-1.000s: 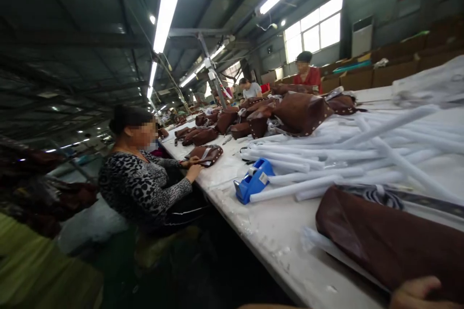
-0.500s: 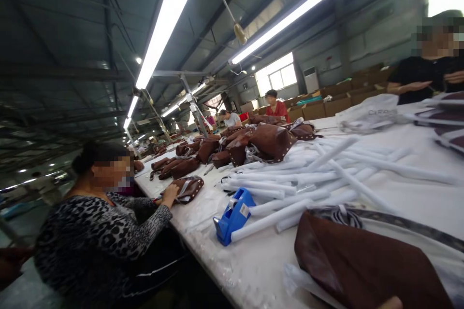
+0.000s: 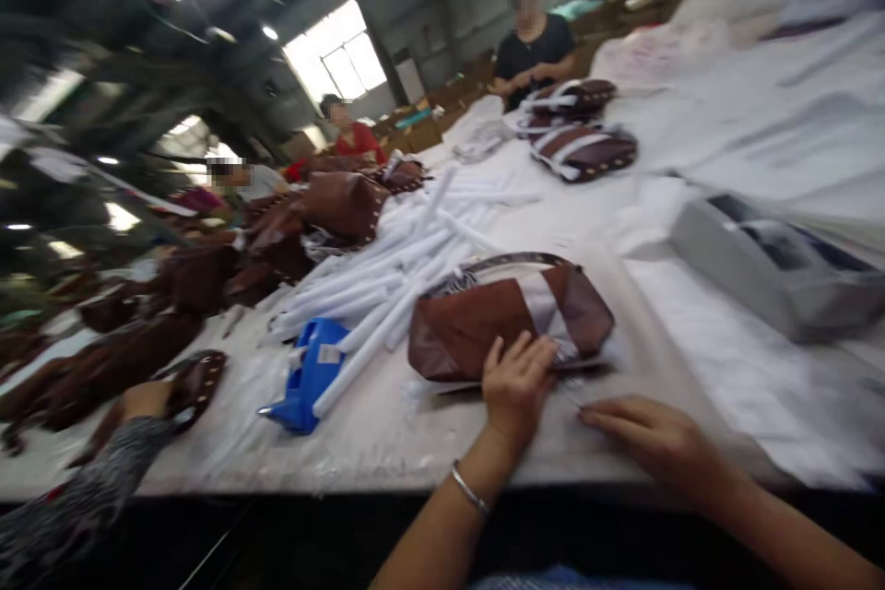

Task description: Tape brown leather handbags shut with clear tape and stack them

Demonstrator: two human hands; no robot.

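Note:
On the white table in front of me lies a brown leather handbag (image 3: pixel 463 323), its dark studded strap arched behind it and a pale band wrapped across its right part. My left hand (image 3: pixel 515 383), with a silver bangle at the wrist, rests with its fingers stretched out on the bag's front. Just right of the bag's lower edge is my right hand (image 3: pixel 650 438), thumb and forefinger pinched together. A thin, clear, blurred bit shows by those fingertips; what they hold I cannot make out.
A blue tape dispenser (image 3: pixel 311 378) stands left, beside a heap of white rolls (image 3: pixel 387 286). A large grey dispenser (image 3: pixel 774 267) stands right. Brown bags (image 3: pixel 338 203) pile up at left; wrapped bags (image 3: pixel 584 147) lie farther back. A co-worker's hand (image 3: pixel 148 398) is at far left.
My view has swung right and down. Both my hands and the whole handbag now show; before, only a fingertip and part of the bag did. The grey dispenser has come into view.

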